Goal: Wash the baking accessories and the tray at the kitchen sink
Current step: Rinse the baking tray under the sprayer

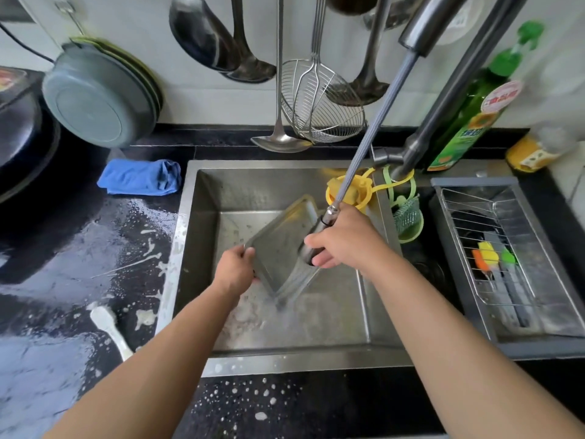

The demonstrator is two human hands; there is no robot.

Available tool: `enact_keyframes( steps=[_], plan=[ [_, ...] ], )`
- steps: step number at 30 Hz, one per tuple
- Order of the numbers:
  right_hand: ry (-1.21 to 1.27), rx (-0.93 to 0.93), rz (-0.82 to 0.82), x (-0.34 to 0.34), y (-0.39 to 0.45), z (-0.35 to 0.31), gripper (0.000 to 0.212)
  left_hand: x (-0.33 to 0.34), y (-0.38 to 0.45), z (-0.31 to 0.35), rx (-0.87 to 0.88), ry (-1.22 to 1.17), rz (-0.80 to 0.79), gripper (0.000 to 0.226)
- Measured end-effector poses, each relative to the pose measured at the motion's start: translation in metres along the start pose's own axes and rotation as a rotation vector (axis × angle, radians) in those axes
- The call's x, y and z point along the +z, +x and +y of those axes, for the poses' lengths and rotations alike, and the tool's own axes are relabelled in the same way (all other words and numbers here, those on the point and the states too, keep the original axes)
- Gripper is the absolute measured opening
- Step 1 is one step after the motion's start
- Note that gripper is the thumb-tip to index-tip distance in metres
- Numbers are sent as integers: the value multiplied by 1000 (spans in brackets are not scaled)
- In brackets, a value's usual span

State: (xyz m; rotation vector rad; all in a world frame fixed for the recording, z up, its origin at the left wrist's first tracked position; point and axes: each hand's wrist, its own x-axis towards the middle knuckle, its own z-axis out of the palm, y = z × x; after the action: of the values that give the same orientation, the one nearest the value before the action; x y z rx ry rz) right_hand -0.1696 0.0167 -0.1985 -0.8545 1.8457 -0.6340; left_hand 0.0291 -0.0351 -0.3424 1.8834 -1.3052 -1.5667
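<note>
A metal baking tray [278, 245] is tilted over the steel sink [202, 248]. My left hand [235, 269] grips the tray's near left corner. My right hand [342, 239] holds the pull-out spray head [311, 247] on its grey hose and water streams from it onto the tray's lower edge. Foamy water lies on the sink floor below. Several silicone brushes [493, 258] with orange, yellow and green heads lie in the wire drying basket [538, 299] at the right. A white spatula [110, 327] lies on the wet, soapy counter at the left.
A blue cloth [141, 177] lies by the sink's far left corner. Ladles and a wire skimmer [319, 103] hang on the back wall. A green bottle [465, 115] stands behind the tap. Yellow and green sponge holders [406, 217] hang at the sink's right. Grey basins [95, 93] lean at the left.
</note>
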Motion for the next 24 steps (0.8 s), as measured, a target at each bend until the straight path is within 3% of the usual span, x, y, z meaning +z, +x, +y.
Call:
enact_keyframes(
  steps=[6,16,21,24],
  plan=[
    [-158,12,184,-34,0,16,31,-15,-9,-12,-115,-211,43,26],
    [-57,50,102,-7,14,5,35,-22,-22,-19,-240,-336,66,32],
    [-103,15,318,-16,39,3,36,-25,-28,-19,-296,-409,56,29],
    [-60,-29,343,-20,49,-1,35,-26,-29,-22,-340,-427,26,27]
  ],
)
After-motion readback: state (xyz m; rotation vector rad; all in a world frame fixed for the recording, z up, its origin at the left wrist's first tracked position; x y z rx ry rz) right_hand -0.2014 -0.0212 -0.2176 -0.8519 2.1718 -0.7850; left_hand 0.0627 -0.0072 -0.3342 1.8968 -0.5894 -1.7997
